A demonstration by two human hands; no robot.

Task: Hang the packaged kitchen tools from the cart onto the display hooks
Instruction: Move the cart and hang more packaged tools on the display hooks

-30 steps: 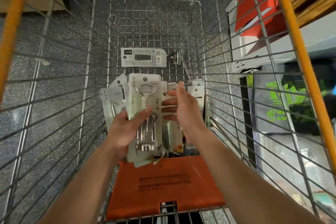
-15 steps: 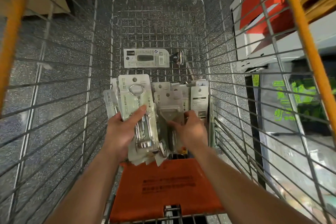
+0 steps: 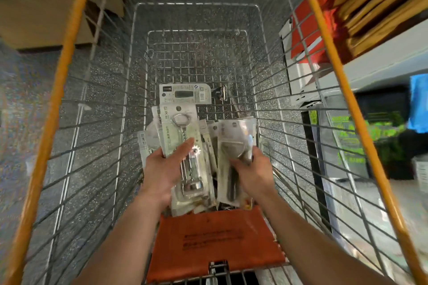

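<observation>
I look down into a wire shopping cart [image 3: 273, 136] with orange rails. My left hand [image 3: 162, 173] grips a stack of carded packages, and the top one is a packaged corkscrew [image 3: 185, 146] under my thumb. My right hand [image 3: 252, 173] grips another clear packaged tool [image 3: 234, 143] just to the right, lifted off the pile. More packaged tools [image 3: 208, 129] stand between and behind both hands. One packaged peeler [image 3: 185, 93] lies flat on the cart floor farther ahead. No display hooks are in view.
An orange child-seat flap [image 3: 213, 240] lies at the near end of the cart below my hands. Shelving with red boxes [image 3: 308, 21] and brown packages [image 3: 379, 0] runs along the right. Cardboard boxes [image 3: 41, 7] stand on the speckled floor at left.
My right hand went from open above the pile to gripping a clear package and lifting it. The left hand kept its stack. The view pulled back and tilted up.
</observation>
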